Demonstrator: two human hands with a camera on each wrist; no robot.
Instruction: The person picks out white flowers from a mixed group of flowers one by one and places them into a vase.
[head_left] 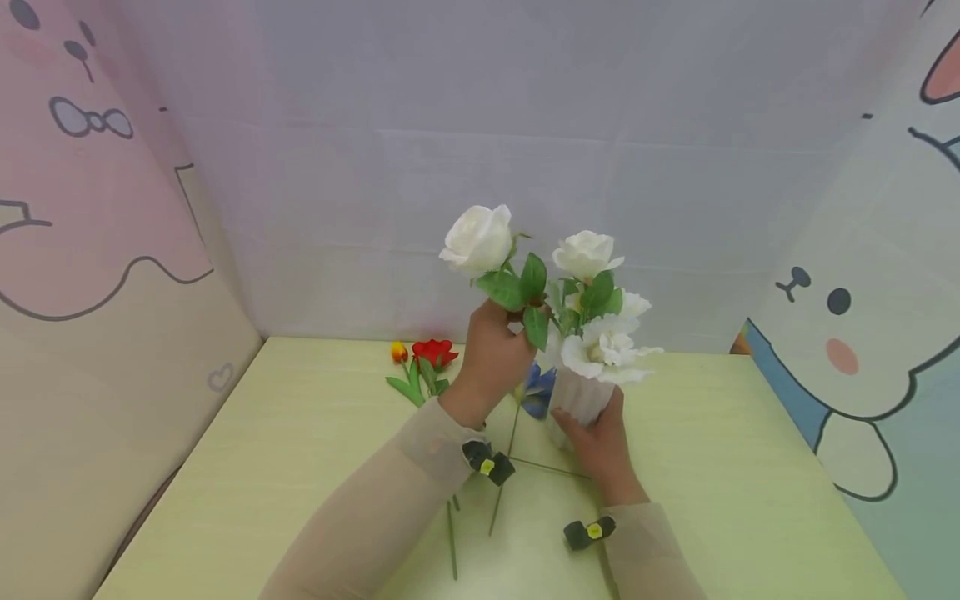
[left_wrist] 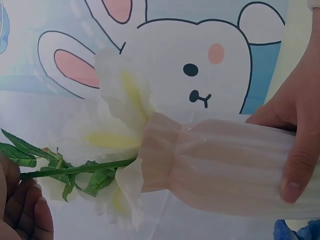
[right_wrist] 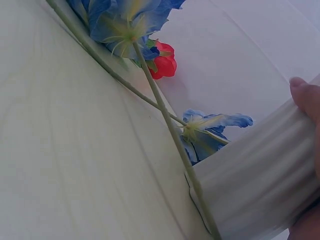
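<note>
My left hand (head_left: 498, 354) grips the green stem of a white rose (head_left: 477, 240), whose bloom stands above the fingers. In the left wrist view that stem (left_wrist: 95, 168) runs from the left hand to the mouth of a pale, ribbed vase (left_wrist: 225, 165). The right hand (head_left: 603, 437) holds the vase low on its body, thumb on the near side. Another white rose (head_left: 587, 255) and a ruffled white flower (head_left: 611, 350) rise out of the vase, the latter drooping over its rim.
Blue flowers (head_left: 537, 392) lie behind and left of the vase, their thin stems crossing on the pale yellow table (head_left: 322, 467). Farther left lie a red flower (head_left: 434, 352) and an orange-yellow tulip (head_left: 399, 352). Cloth walls with cartoon prints (head_left: 840, 358) enclose the table.
</note>
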